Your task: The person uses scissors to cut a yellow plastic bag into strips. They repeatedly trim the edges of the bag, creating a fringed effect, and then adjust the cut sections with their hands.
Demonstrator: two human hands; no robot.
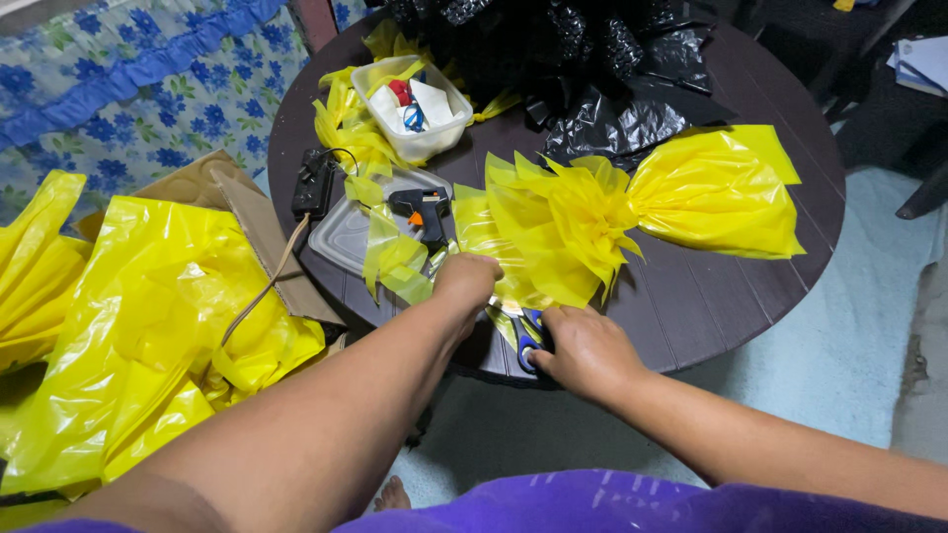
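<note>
On a dark round tabletop [750, 296] over pale blue floor [839, 365], the left hand [466, 279] pinches yellow plastic [592, 212] — the right hand [585, 350] grips blue-handled scissors [528, 341].

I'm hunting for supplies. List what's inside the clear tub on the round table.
Clear tub: white pieces, something red, something blue-rimmed. Yellow plastic strips drape its rim; its bottom is hidden.

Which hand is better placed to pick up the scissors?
Right. The right hand already rests on the blue-handled scissors at the table edge, while the left hand presses the yellow plastic.
</note>
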